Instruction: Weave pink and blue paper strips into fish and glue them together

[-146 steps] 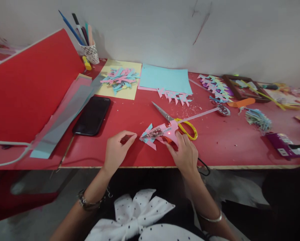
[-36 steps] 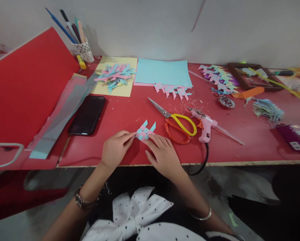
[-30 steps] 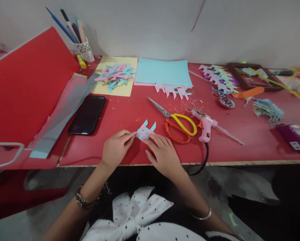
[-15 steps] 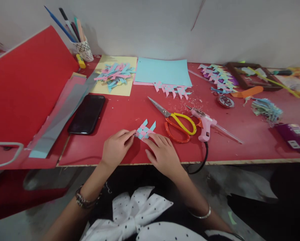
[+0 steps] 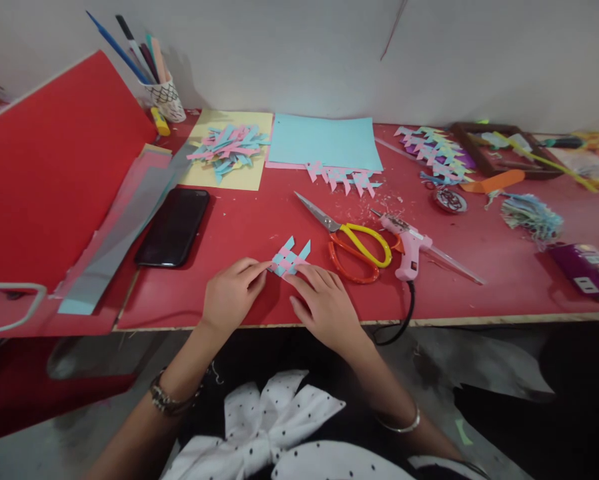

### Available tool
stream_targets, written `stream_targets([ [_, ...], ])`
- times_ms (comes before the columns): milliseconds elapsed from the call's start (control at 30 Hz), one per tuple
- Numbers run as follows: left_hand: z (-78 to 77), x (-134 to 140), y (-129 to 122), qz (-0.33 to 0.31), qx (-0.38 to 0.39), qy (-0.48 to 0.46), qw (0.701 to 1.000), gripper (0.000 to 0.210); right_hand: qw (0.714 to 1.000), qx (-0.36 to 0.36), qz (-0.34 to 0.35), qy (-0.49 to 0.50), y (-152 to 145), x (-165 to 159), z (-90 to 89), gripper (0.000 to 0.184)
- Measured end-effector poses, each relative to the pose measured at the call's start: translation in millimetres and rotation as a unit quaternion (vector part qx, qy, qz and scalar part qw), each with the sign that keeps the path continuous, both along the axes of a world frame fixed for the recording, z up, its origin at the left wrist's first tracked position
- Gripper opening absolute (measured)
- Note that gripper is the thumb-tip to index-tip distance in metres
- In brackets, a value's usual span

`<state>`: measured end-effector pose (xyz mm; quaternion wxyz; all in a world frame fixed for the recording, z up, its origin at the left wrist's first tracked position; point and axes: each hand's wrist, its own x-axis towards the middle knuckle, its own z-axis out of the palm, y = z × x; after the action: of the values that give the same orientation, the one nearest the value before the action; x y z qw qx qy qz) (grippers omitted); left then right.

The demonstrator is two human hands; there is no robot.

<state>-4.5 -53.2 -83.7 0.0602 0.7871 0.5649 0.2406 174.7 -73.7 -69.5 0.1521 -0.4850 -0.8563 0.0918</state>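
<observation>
A small woven paper fish in pink and light blue strips lies on the red table, its two blue ends pointing away from me. My left hand pinches its left tip between thumb and fingers. With its fingertips, my right hand holds the right and near edge of the fish against the table; the thumb is apart from the paper. Part of the fish's right side is hidden under those fingers. Just right of it lie scissors with yellow and orange handles, their blades pointing away to the left.
A pink glue gun lies right of the scissors, its cord over the table edge. A black phone is at left. Behind are a heap of folded paper strips, blue sheets, finished woven pieces and a pen cup.
Both hands keep the same hold on the paper fish. The view has shifted very slightly; nothing else has visibly moved.
</observation>
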Motion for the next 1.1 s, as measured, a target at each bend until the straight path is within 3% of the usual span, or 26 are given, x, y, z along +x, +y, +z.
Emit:
stream_targets([
  [367, -2.9, -2.2, -1.2, 0.003, 0.036, 0.025, 0.999, 0.027, 1.000, 0.008, 0.000, 0.001, -0.3, 0.1, -1.1, 0.032],
  [667, 1.5, -1.7, -2.3, -0.010, 0.064, 0.133, 0.989, 0.027, 1.000, 0.005, 0.001, 0.000, -0.3, -0.4, -0.7, 0.032],
  [1100, 4.8, 2.2, -5.4, -0.008, 0.059, 0.191, 0.980, 0.028, 1.000, 0.002, -0.001, 0.000, -0.6, -0.8, 0.7, 0.032],
])
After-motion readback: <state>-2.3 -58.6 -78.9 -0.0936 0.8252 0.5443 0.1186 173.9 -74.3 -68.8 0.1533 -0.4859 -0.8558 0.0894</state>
